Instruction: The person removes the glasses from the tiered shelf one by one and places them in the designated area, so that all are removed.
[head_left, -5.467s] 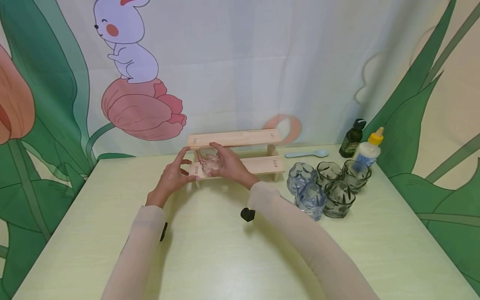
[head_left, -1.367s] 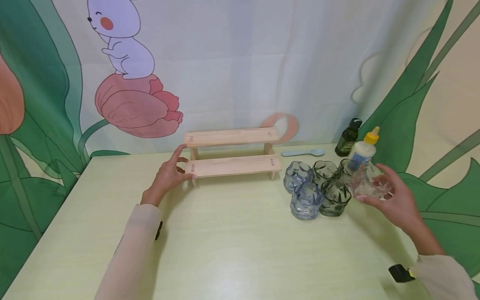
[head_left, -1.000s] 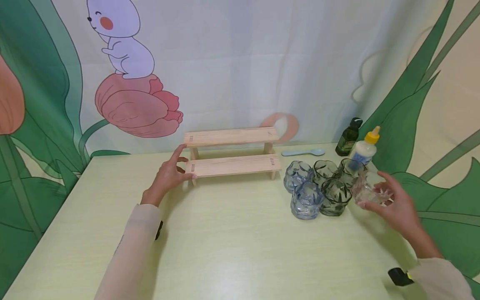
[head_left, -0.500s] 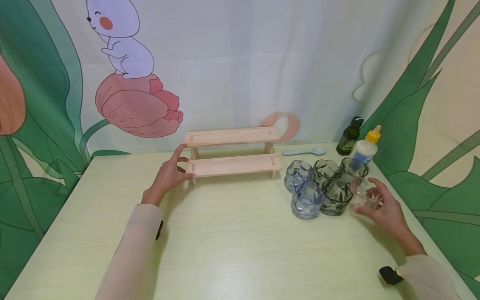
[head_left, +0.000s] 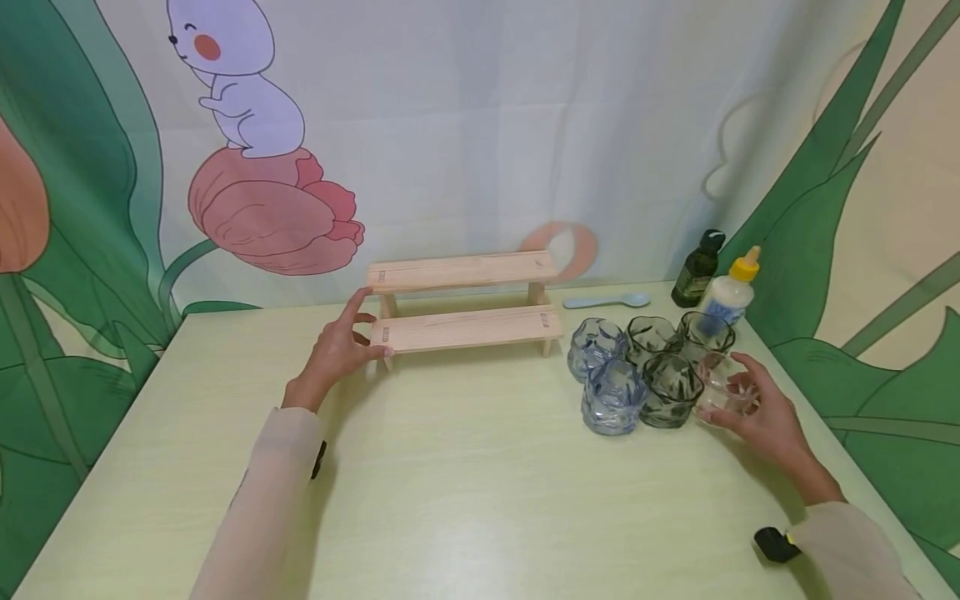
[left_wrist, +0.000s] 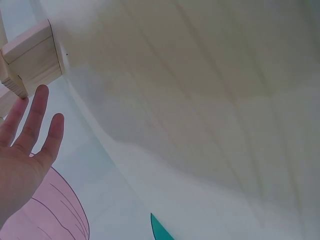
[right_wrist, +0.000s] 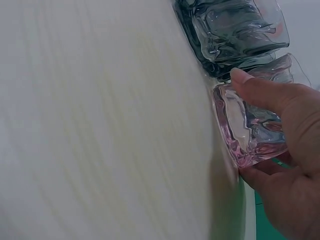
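My left hand [head_left: 335, 354] rests at the left end of a two-tier wooden stand [head_left: 465, 331], with the index fingertip by the upper plank and the thumb by the lower one. In the left wrist view its visible fingers are fairly straight, one touching the stand's edge [left_wrist: 37, 55]. On the right, my right hand [head_left: 772, 421] grips a clear pinkish glass [head_left: 716, 393] between thumb and fingers. The right wrist view has this glass standing upright on the table, close against a dark grey glass [right_wrist: 230, 35].
Left of the pink glass cluster two blue glasses [head_left: 613, 400] and three grey glasses [head_left: 670, 392]. Behind them are a light blue spoon [head_left: 607, 301], a dark bottle [head_left: 697, 271] and a white bottle with a yellow cap [head_left: 729, 293]. A printed curtain [head_left: 450, 150] hangs behind the table.
My right hand has carried the pink glass from the wooden stand to the right side, then left and down beside the grey glasses. My left hand has stayed at the stand.
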